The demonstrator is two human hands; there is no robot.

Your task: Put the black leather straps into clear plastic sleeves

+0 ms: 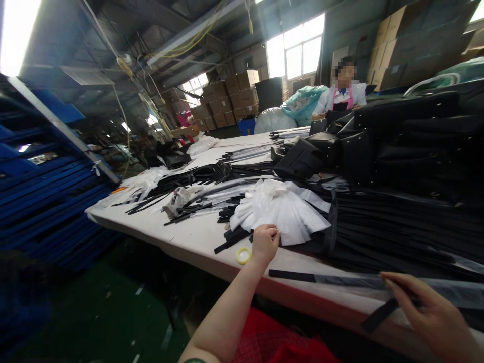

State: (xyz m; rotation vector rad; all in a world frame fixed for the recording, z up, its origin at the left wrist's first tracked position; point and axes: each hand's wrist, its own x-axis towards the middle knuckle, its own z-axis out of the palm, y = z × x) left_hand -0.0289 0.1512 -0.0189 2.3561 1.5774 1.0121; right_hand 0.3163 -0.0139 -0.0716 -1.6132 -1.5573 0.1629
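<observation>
One clear plastic sleeve, a black strap protruding leftward, runs lengthwise along the table's near edge, pinched by the right hand. White plastic sleeves fan out just beyond the left hand, the nearer one; its fingertips are bunched, any grip unclear. The clear sleeve's right end is cut off

Extends left arm toward the far side, left hand curled; pinches with right hand, near right
</observation>
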